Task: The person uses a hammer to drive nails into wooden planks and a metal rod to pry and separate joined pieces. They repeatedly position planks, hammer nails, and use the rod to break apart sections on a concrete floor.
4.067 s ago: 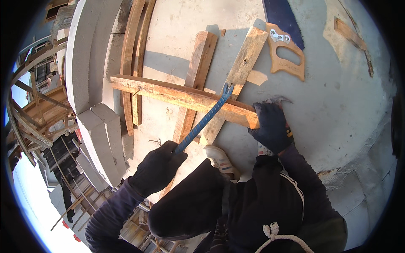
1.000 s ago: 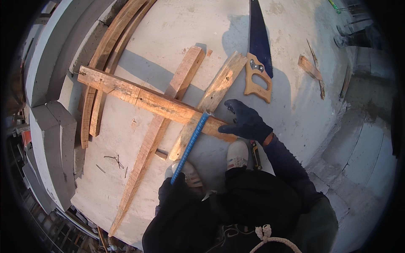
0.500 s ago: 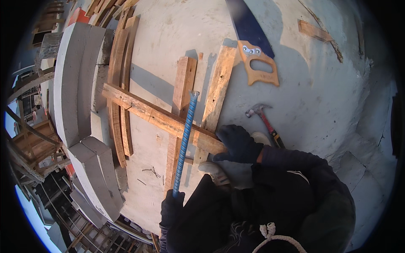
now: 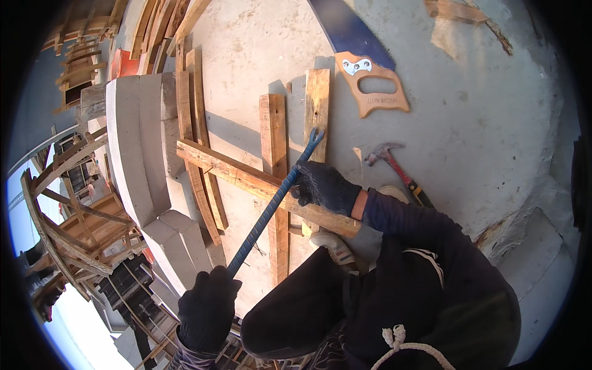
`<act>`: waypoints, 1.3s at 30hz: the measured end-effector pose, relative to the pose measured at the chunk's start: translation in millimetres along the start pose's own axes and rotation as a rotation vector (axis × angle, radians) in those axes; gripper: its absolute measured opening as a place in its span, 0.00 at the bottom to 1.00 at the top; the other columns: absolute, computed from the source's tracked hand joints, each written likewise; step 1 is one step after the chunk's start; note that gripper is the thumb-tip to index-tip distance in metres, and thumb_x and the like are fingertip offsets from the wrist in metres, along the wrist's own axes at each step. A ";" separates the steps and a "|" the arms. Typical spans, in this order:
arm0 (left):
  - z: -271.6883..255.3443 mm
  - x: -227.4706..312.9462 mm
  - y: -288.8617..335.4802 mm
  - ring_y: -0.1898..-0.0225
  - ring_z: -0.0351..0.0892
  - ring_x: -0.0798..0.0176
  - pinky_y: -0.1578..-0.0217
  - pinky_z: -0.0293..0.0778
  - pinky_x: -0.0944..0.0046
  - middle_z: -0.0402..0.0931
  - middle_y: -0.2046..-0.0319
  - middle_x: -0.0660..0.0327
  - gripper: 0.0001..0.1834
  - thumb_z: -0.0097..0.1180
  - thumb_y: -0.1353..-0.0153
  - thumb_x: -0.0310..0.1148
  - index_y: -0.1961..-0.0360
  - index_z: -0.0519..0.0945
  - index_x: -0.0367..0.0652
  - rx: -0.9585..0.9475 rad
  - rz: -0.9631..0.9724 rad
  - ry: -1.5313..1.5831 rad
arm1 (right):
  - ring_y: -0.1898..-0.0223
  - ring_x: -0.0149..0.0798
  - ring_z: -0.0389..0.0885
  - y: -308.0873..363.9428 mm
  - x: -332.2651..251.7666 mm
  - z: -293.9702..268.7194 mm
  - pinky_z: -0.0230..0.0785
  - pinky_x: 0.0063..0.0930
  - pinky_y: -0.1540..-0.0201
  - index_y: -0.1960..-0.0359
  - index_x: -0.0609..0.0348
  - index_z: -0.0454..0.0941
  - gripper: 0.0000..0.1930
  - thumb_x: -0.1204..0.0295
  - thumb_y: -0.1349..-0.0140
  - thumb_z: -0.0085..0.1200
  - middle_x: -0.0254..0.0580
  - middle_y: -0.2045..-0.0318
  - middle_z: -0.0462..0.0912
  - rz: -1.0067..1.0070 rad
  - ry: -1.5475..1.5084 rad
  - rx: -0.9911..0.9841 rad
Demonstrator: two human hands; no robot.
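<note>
A blue, spirally ridged pry bar (image 4: 262,223) runs slantwise in front of me, its forked claw at the upper right end. My left hand (image 4: 206,308), in a dark glove, is closed around its lower end. Close below the claw, my gloved right hand (image 4: 324,188) wraps the bar. Beneath it a wooden batten (image 4: 231,173) lies crosswise over two other timbers, a left timber (image 4: 273,126) and a right timber (image 4: 317,98). The claw appears over the right timber; whether it touches the wood I cannot tell.
A handsaw (image 4: 374,83) with a wooden handle lies on the concrete floor beyond a red-handled claw hammer (image 4: 404,176). Grey blocks (image 4: 139,148) line the left side, with long boards (image 4: 200,117) beside them. A wood offcut (image 4: 456,11) lies far right.
My right hand has left the batten's near end and taken hold of the pry bar. The bar has tilted, its claw swinging right, while my left hand moved left and down. The view shifted too.
</note>
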State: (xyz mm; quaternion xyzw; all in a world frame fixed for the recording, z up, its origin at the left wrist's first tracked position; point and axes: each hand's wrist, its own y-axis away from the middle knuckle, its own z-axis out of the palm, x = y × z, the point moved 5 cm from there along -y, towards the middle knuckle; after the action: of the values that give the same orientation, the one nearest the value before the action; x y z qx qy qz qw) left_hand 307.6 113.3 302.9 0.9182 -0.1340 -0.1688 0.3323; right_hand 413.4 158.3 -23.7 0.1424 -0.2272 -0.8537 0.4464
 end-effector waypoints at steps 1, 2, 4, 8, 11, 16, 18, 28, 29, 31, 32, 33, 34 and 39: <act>-10.6 1.8 -3.0 0.81 0.80 0.55 0.80 0.75 0.54 0.74 0.75 0.58 0.13 0.63 0.33 0.42 0.57 0.79 0.47 -0.103 -0.093 -0.070 | 0.73 0.34 0.78 1.1 -2.0 0.0 0.73 0.34 0.71 0.62 0.58 0.75 0.18 0.56 0.22 0.45 0.39 0.71 0.79 -0.001 -0.035 -0.022; -22.1 6.3 -6.2 0.77 0.81 0.58 0.77 0.75 0.55 0.76 0.70 0.60 0.10 0.64 0.35 0.39 0.58 0.81 0.47 -0.115 -0.114 -0.123 | 0.73 0.34 0.78 3.2 -4.0 -0.9 0.73 0.35 0.71 0.62 0.58 0.75 0.18 0.56 0.22 0.45 0.39 0.71 0.79 -0.014 -0.036 -0.017; -46.9 17.5 -14.7 0.69 0.82 0.61 0.72 0.76 0.57 0.81 0.63 0.63 0.08 0.65 0.36 0.36 0.58 0.85 0.48 -0.132 -0.166 -0.205 | 0.74 0.35 0.78 12.0 -15.8 3.0 0.73 0.36 0.70 0.63 0.58 0.75 0.18 0.56 0.22 0.45 0.40 0.72 0.80 -0.037 -0.030 -0.014; -109.3 41.8 -44.3 0.71 0.82 0.61 0.70 0.76 0.57 0.81 0.70 0.63 0.13 0.64 0.34 0.39 0.52 0.84 0.46 -0.173 -0.208 -0.341 | 0.74 0.36 0.78 13.7 -28.2 5.9 0.74 0.35 0.69 0.63 0.58 0.77 0.18 0.57 0.22 0.47 0.40 0.72 0.81 -0.004 -0.194 -0.059; -133.0 52.5 -55.2 0.75 0.82 0.60 0.71 0.74 0.58 0.79 0.77 0.61 0.12 0.64 0.33 0.40 0.55 0.82 0.45 -0.079 -0.047 -0.548 | 0.73 0.35 0.79 10.9 -40.7 3.6 0.75 0.31 0.67 0.63 0.57 0.79 0.15 0.59 0.23 0.51 0.40 0.71 0.83 0.002 -0.310 -0.083; -166.0 72.1 -79.2 0.73 0.82 0.60 0.70 0.74 0.58 0.81 0.74 0.60 0.11 0.66 0.35 0.37 0.58 0.82 0.44 0.051 0.086 -0.597 | 0.73 0.35 0.80 11.0 -66.7 4.7 0.76 0.29 0.69 0.63 0.56 0.79 0.13 0.61 0.23 0.52 0.41 0.71 0.84 -0.065 -0.390 -0.058; -160.3 69.8 -76.6 0.72 0.82 0.56 0.70 0.75 0.57 0.81 0.73 0.58 0.09 0.66 0.36 0.36 0.61 0.81 0.45 -0.010 -0.072 -0.505 | 0.73 0.35 0.80 9.1 -68.7 1.8 0.76 0.28 0.69 0.63 0.57 0.79 0.14 0.62 0.22 0.51 0.41 0.71 0.84 -0.047 -0.362 -0.105; 62.8 -43.5 16.5 0.74 0.83 0.40 0.76 0.73 0.45 0.79 0.80 0.48 0.13 0.64 0.33 0.40 0.64 0.75 0.44 -0.199 -0.522 0.516 | 0.73 0.32 0.80 -19.3 -48.6 -0.1 0.75 0.30 0.70 0.65 0.57 0.76 0.15 0.59 0.24 0.53 0.36 0.73 0.81 -0.082 0.392 0.073; 87.7 -46.0 25.1 0.75 0.83 0.40 0.76 0.73 0.45 0.79 0.80 0.48 0.13 0.63 0.32 0.40 0.64 0.75 0.44 -0.175 -0.517 0.584 | 0.72 0.32 0.80 -21.0 -43.7 -1.1 0.75 0.30 0.70 0.64 0.57 0.75 0.15 0.59 0.24 0.53 0.36 0.72 0.80 -0.071 0.565 0.075; 144.2 -52.6 36.3 0.75 0.83 0.39 0.76 0.74 0.45 0.79 0.80 0.49 0.13 0.62 0.31 0.41 0.63 0.75 0.44 -0.143 -0.454 0.692 | 0.72 0.36 0.83 -23.1 -39.5 -2.1 0.76 0.35 0.69 0.62 0.59 0.76 0.16 0.58 0.25 0.54 0.41 0.74 0.82 -0.379 0.965 0.193; 175.8 -57.3 38.6 0.75 0.83 0.39 0.77 0.74 0.45 0.79 0.80 0.49 0.13 0.61 0.31 0.42 0.63 0.74 0.44 -0.135 -0.395 0.728 | 0.72 0.38 0.84 -22.2 -35.4 -1.8 0.76 0.37 0.68 0.61 0.60 0.77 0.16 0.57 0.26 0.54 0.43 0.74 0.83 -0.542 1.167 0.241; 211.1 -53.9 34.0 0.76 0.83 0.39 0.77 0.73 0.44 0.79 0.81 0.49 0.14 0.61 0.31 0.43 0.63 0.74 0.45 -0.173 -0.458 0.770 | 0.71 0.43 0.85 -24.7 -28.2 -7.2 0.75 0.42 0.68 0.59 0.61 0.75 0.17 0.57 0.27 0.57 0.46 0.73 0.83 -0.552 1.239 0.287; 241.5 -53.3 28.4 0.77 0.82 0.38 0.77 0.73 0.43 0.79 0.81 0.49 0.15 0.61 0.31 0.44 0.62 0.73 0.45 -0.215 -0.521 0.793 | 0.71 0.44 0.86 -25.3 -24.7 -6.4 0.75 0.42 0.68 0.58 0.60 0.74 0.18 0.56 0.27 0.57 0.46 0.73 0.83 -0.617 1.293 0.322; 343.3 -40.3 35.4 0.77 0.81 0.37 0.77 0.72 0.41 0.78 0.82 0.47 0.15 0.60 0.30 0.44 0.64 0.72 0.45 -0.120 -0.491 0.970 | 0.69 0.51 0.87 -48.3 -4.8 -21.2 0.76 0.45 0.67 0.54 0.59 0.73 0.21 0.53 0.29 0.59 0.47 0.71 0.84 -0.568 1.550 0.270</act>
State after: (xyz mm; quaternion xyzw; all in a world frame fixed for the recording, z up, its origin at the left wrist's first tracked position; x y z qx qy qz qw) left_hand 129.3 -92.6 87.2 0.8745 0.2629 0.1941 0.3586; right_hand 391.8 180.8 -66.6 0.7932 0.0885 -0.5596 0.2233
